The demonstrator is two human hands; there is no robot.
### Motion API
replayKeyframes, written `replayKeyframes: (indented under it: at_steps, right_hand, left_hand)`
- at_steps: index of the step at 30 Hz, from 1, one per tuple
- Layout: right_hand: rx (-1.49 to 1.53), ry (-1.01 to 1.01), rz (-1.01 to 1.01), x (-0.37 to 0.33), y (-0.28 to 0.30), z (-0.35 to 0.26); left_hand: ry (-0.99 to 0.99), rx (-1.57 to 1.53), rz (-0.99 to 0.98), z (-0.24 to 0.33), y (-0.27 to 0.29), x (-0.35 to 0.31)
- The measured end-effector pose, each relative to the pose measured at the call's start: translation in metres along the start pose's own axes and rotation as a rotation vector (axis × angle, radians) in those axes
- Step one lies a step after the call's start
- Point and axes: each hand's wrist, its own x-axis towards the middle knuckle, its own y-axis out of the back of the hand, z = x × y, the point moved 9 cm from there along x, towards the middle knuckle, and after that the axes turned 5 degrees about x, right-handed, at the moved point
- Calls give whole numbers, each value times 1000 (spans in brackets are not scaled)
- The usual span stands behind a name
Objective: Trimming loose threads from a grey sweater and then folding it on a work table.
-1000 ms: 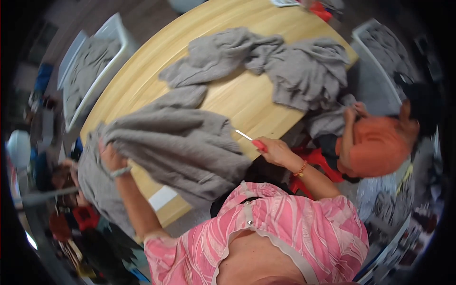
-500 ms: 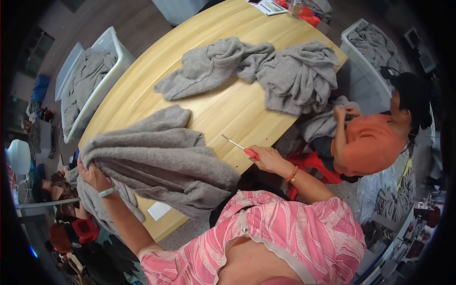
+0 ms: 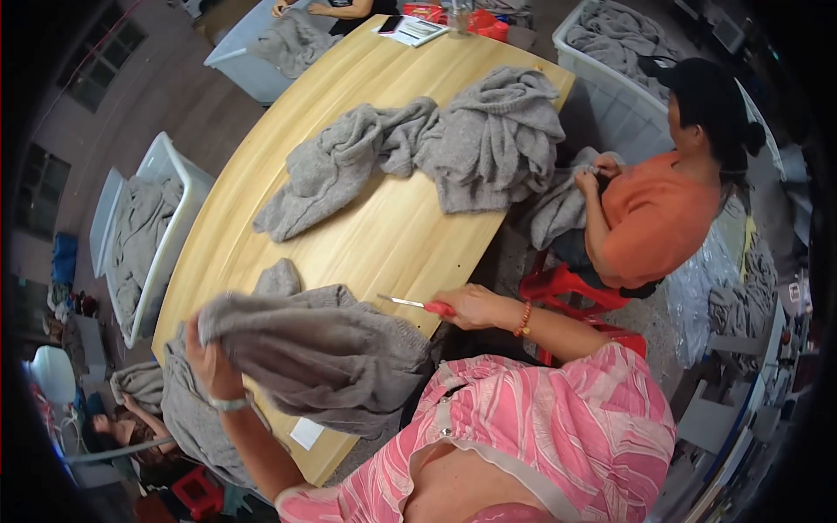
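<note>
My left hand [image 3: 212, 364] grips one end of a grey knit garment [image 3: 327, 362] and lifts it above the near left part of the wooden table [image 3: 340, 248]. The garment drapes to the right, its folds hanging near my pink patterned top. My right hand [image 3: 475, 307] is closed round the red handle of a slim tool [image 3: 410, 302] with a thin metal shaft pointing left; its exact kind cannot be made out. Another grey garment [image 3: 200, 427] hangs over the table edge below my left wrist. A small white paper [image 3: 306, 433] lies partly beside the held garment.
Two heaps of grey knitwear [image 3: 497, 144] lie further across the table. At the right, a person in an orange top [image 3: 658, 227] handles a grey garment. Bins of knitwear stand left [image 3: 174, 261], far left and far right [image 3: 602, 96]. Another person sits lower left.
The left hand has drawn the garment's end up and rightward, bunching it. The tool stays in my right hand. The whole view has shifted, bringing a far person's arms and bin into sight.
</note>
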Motion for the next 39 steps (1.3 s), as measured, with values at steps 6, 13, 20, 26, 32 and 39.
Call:
replayKeyframes:
  at_steps: [6,13,20,26,32,39]
  right_hand:
    - [88,5,-116,-64,40,40]
    - [173,-218,171,-149,141,157]
    - [259,-351,416,-188,177,242]
    - [286,-483,273,-180,154,270]
    - [248,-443,209,-23,87,295]
    - [235,-251,207,115,13,210]
  left_hand:
    - [-223,-388,-243,129,-166,118]
    - [-399,-559,-279,295,-433,271]
    - [-383,-459,-938,219,-722,286]
    - [-164,1202,-506,-151,-636,321]
    - [-6,1480,-346,-394,-445,367]
    - [-31,1219,-515,-442,-231,228]
